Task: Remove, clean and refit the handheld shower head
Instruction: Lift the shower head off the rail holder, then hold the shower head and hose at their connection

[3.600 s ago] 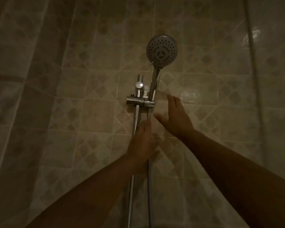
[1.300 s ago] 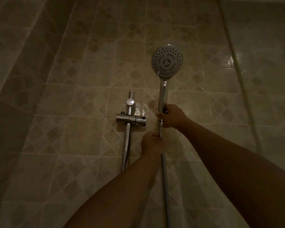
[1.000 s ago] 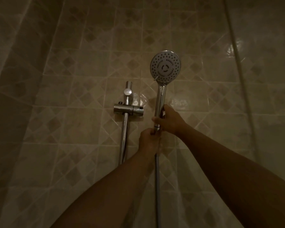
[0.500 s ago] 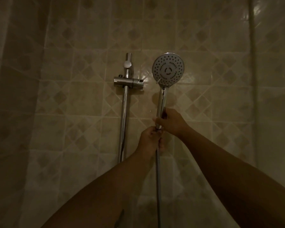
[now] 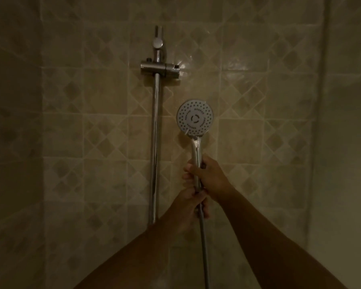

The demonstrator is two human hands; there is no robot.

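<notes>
The chrome shower head [image 5: 195,118] is off the wall, upright, its round spray face towards me. My right hand [image 5: 209,176] is wrapped around its handle. Just below, my left hand [image 5: 189,207] grips the top of the metal hose [image 5: 203,245], where it joins the handle. The hose hangs straight down out of view. The empty holder bracket [image 5: 159,69] sits high on the chrome slide rail [image 5: 155,142], up and to the left of the head.
Beige patterned wall tiles [image 5: 104,126] fill the background in dim light. A wall corner [image 5: 319,122] runs vertically at the right. A darker strip borders the left edge.
The shower head has left the holder bracket, which now stands empty. Both hands closed on the handle and hose, and the head has come down well below the bracket.
</notes>
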